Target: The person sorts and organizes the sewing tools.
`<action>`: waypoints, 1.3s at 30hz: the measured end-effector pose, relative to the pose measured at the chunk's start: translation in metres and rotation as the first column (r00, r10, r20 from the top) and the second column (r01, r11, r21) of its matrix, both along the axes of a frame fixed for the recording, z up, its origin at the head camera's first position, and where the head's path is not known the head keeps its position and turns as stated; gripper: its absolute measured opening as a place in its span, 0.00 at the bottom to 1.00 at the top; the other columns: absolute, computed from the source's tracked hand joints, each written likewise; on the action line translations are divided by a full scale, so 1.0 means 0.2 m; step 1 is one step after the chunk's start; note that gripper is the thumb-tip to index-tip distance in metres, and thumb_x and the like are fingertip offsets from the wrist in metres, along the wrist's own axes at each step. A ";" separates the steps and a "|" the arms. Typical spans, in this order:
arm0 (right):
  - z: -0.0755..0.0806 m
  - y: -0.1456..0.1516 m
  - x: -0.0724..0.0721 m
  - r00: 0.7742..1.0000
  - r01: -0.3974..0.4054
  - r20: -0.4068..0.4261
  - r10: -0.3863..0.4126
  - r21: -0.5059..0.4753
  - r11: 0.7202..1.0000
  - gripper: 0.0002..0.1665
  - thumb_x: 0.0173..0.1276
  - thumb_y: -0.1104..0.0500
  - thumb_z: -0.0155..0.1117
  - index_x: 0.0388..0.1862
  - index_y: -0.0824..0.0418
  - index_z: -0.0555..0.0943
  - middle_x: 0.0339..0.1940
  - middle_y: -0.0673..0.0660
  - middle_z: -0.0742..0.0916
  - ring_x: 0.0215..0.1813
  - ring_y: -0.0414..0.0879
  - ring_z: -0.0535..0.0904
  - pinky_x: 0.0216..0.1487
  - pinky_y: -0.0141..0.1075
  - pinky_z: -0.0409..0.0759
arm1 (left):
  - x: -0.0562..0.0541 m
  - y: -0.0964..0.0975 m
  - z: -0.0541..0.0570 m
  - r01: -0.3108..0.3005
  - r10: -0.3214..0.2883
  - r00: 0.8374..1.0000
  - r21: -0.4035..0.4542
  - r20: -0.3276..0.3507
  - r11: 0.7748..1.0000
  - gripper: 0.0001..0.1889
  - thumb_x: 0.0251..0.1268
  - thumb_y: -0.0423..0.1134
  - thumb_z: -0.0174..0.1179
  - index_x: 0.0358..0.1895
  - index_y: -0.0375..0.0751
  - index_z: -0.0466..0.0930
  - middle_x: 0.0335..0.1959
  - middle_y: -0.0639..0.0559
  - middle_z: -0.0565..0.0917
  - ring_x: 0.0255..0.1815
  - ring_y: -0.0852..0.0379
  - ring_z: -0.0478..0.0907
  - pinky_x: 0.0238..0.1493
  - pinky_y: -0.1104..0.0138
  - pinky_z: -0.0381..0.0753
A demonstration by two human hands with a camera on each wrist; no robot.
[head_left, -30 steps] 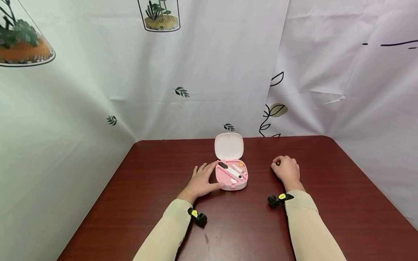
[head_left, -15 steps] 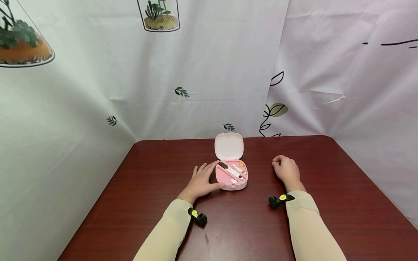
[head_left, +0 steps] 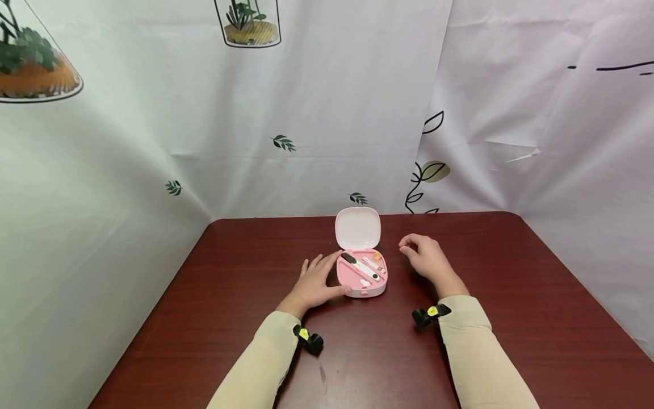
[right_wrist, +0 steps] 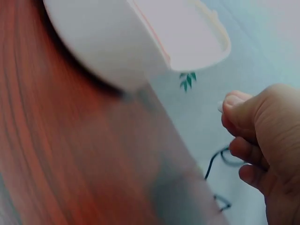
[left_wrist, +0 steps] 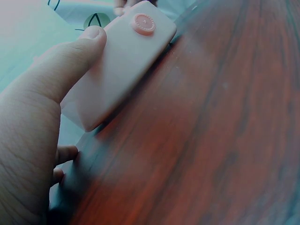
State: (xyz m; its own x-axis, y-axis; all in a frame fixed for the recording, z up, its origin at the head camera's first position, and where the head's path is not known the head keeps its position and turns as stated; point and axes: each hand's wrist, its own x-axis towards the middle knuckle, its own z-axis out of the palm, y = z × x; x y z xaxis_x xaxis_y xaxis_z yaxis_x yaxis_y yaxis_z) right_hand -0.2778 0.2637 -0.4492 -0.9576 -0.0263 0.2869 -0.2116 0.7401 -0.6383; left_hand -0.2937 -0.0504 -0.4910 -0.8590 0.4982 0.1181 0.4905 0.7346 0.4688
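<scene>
A small pink case [head_left: 362, 291] stands on the table with its white lid [head_left: 358, 228] raised at the back. Inside lie a white stick-like tool with a dark end [head_left: 364, 268], a smaller white piece [head_left: 373, 264] and an orange round piece [head_left: 377, 256]. My left hand [head_left: 313, 286] holds the case at its left side, thumb at the front corner near the round button [left_wrist: 144, 23], forefinger at the back corner. My right hand [head_left: 426, 258] hovers right of the case, apart from it, fingers loosely curled; a pale speck at its fingertips [right_wrist: 228, 123] may be a nail.
The dark red wooden table [head_left: 245, 255] reaches back to a white curtain [head_left: 327, 113] printed with leaves and plants. Black wrist cameras sit on both forearms, the left one [head_left: 309, 341] and the right one [head_left: 429, 315].
My right hand has moved left and slightly away from me, nearer the case, and its fingers have loosened a little. The left hand and the case have stayed in place.
</scene>
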 end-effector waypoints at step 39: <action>0.07 -0.45 0.07 0.794 -0.534 -0.061 0.605 0.407 0.741 0.08 0.64 0.63 0.72 0.28 0.52 0.84 0.26 0.41 0.81 0.35 0.39 0.76 0.51 0.42 0.75 | 0.00 0.00 0.01 0.008 -0.008 1.000 -0.009 -0.008 1.000 0.52 0.56 0.73 0.59 0.82 0.60 0.51 0.79 0.52 0.63 0.80 0.41 0.52 0.76 0.38 0.38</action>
